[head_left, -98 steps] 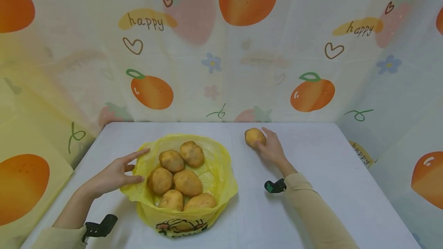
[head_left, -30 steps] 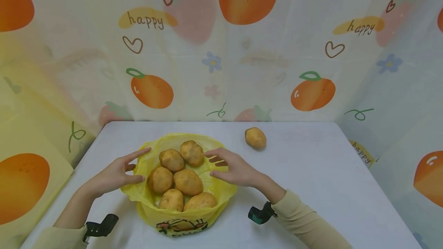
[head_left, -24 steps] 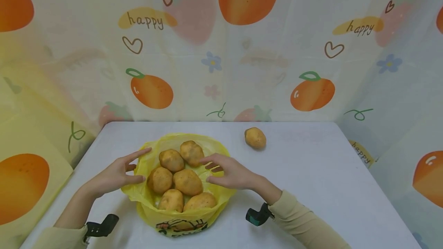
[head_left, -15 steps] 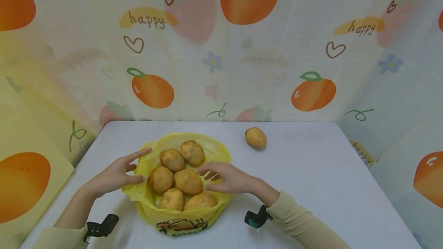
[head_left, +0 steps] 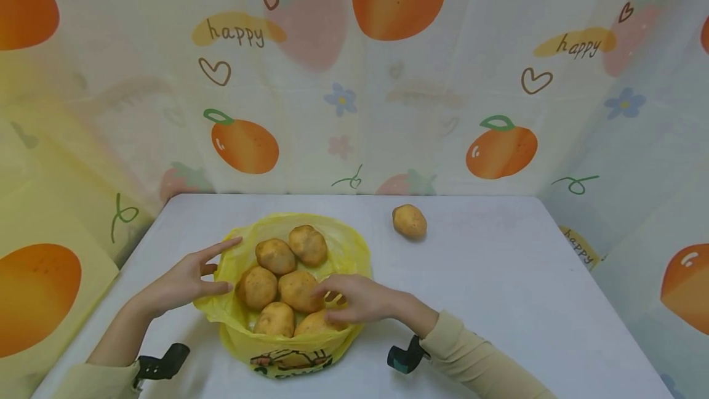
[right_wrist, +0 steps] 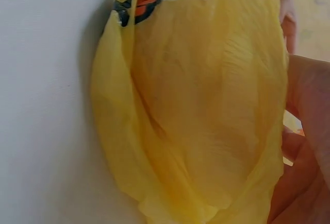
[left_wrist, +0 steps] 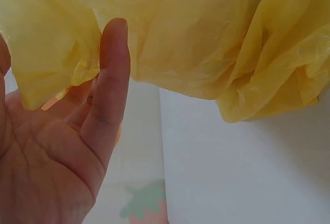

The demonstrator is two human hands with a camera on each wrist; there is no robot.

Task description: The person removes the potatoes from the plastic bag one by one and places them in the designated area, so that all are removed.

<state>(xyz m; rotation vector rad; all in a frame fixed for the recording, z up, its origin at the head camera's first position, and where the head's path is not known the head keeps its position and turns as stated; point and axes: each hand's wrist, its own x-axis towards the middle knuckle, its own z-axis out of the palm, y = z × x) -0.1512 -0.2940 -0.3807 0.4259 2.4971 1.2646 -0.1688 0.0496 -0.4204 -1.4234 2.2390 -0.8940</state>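
Observation:
A yellow plastic bag (head_left: 232,331) stands with its mouth spread wide, and several brown potatoes (head_left: 301,291) lie inside it. My left hand (head_left: 177,282) is at the bag's left rim, thumb and index finger spread apart against the plastic. In the left wrist view a fold of the bag (left_wrist: 51,38) hangs by the left fingers. My right hand (head_left: 362,300) reaches in over the right rim, fingers loosely bent. Its fingertips overlap the central potato and its thumb the lower right potato (head_left: 316,324). From the right wrist, the bag's side hides the fingertips.
One more potato (head_left: 409,221) lies on the white table (head_left: 487,276), behind and to the right of the bag. A fruit-print curtain (head_left: 410,140) hangs behind the table and along both sides. A black wrist camera (head_left: 407,356) is strapped to the right wrist.
Earlier my right hand was on the lone potato, then left it on the table and came over the bag. It has since moved down toward the front right potatoes. My left hand stays put.

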